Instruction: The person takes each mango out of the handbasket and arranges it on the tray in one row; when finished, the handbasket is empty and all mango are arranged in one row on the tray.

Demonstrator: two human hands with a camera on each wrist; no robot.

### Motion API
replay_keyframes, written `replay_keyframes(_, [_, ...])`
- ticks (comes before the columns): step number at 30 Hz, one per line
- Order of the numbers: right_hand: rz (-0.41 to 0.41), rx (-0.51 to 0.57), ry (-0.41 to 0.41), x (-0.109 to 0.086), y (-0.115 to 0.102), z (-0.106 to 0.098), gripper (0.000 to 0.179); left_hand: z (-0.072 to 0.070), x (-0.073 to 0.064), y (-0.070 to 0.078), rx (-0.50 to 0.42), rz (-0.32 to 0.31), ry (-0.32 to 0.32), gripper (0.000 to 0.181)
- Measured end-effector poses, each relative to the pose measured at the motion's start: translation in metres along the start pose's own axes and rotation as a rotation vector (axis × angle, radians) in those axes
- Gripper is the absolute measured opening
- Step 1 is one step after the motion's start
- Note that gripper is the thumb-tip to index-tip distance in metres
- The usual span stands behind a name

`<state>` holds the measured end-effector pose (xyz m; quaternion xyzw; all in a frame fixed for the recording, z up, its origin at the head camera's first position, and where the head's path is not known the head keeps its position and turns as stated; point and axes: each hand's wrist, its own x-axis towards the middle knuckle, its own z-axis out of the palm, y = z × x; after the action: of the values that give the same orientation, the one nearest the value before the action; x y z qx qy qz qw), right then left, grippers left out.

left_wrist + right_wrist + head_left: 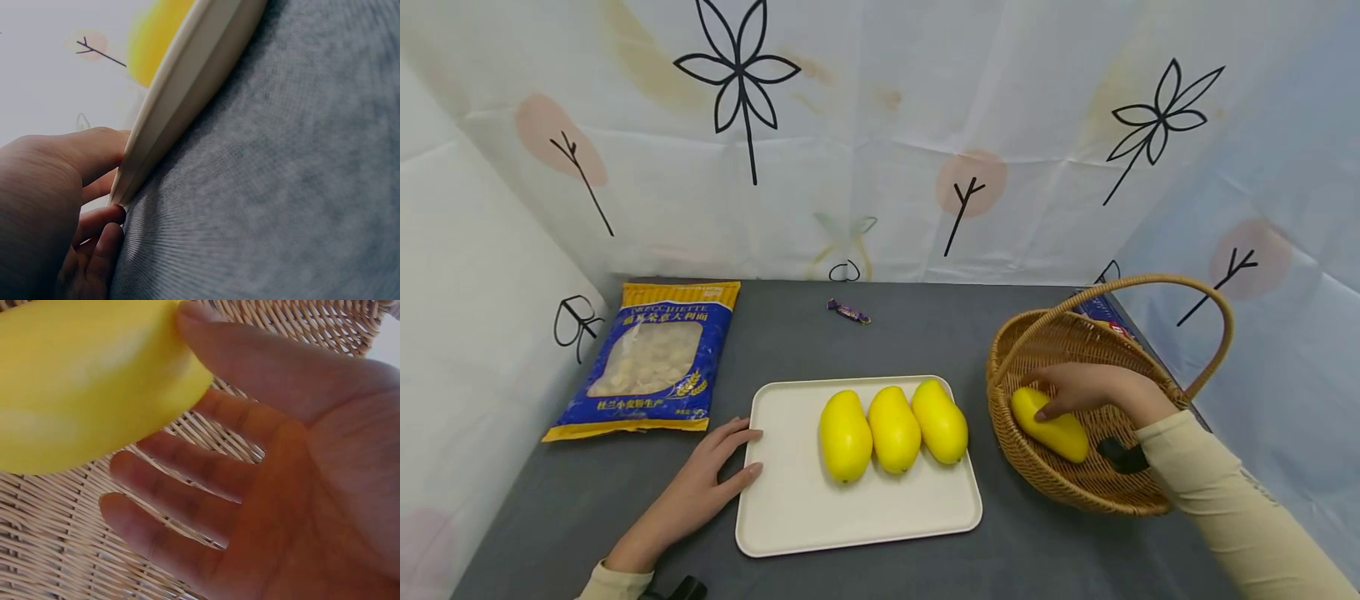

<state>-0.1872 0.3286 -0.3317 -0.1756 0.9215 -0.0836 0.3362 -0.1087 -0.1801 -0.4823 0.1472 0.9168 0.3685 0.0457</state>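
Three yellow mangoes (846, 436) lie side by side on a cream tray (790, 533). My left hand (700, 479) rests at the tray's left edge, its fingers and thumb touching the rim; the left wrist view shows two lower fingers outside the rim, close to the cloth. Inside a wicker basket (1030, 471) on the right, my right hand (1093, 393) holds another mango (1052, 429) near one end. In the right wrist view the thumb lies on this mango (87, 387) and the index finger passes behind its end, while the other fingers spread out below.
A blue and yellow pasta bag (651, 358) lies at the back left. A small purple wrapped candy (848, 312) is near the back of the grey tabletop (880, 350). The basket's tall handle (1225, 325) arches over its right side, with a dark blue package (1103, 310) partly hidden behind.
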Motion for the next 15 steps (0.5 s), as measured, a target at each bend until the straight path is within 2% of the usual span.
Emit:
replay_keyframes(9, [-0.012, 0.059, -0.048, 0.0025, 0.0036, 0.0058, 0.065, 0.0018, 0.0008, -0.0031, -0.005, 0.003, 0.002, 0.051])
replay_keyframes(15, [-0.05, 0.022, -0.012, 0.0007, 0.0001, 0.0026, 0.062, 0.0018, -0.0004, -0.0029, -0.004, 0.013, 0.011, 0.05])
